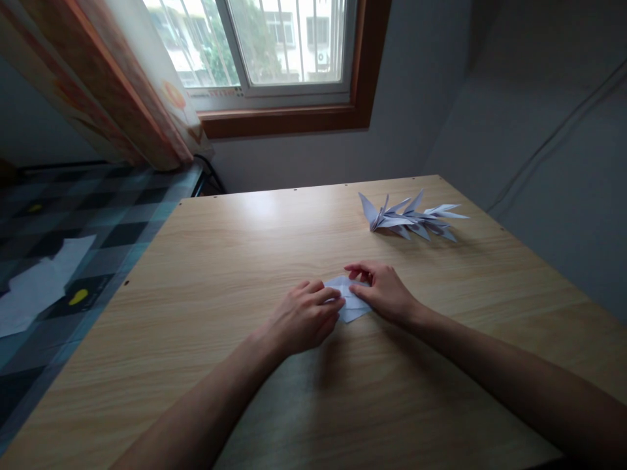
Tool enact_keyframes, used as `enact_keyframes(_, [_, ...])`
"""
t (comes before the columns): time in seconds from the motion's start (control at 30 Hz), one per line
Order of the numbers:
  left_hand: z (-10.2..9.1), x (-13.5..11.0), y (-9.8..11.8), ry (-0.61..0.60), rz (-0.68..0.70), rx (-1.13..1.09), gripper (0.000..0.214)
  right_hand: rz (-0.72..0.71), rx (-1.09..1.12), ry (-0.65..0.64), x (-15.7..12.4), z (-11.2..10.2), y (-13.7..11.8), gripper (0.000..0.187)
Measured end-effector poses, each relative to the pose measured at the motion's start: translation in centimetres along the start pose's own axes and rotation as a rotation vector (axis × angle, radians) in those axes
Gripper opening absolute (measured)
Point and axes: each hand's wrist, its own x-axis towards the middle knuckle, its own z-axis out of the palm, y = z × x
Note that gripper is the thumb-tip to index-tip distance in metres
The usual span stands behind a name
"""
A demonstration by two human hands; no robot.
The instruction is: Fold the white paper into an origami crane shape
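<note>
A small folded piece of white paper [351,304] lies flat on the wooden table [235,261], near its middle. My left hand [302,318] presses down on the paper's left side with curled fingers. My right hand [382,291] holds the paper's right side, thumb and fingers pinching its upper edge. Both hands cover much of the paper. Farther back on the right lies a row of finished folded white paper shapes [412,217] with pointed wings, apart from both hands.
A bed with a dark checked cover [73,222] stands left of the table, with loose white sheets [36,282] on it. A patterned curtain [122,78] hangs by the window [274,52]. Grey walls close in behind and right of the table.
</note>
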Motion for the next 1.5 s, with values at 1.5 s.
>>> enact_keyframes(1.5, [-0.5, 0.4, 0.9, -0.008, -0.057, 0.232, 0.025, -0.272, -0.628, -0.258, -2.6, -1.1, -1.9, 0.011])
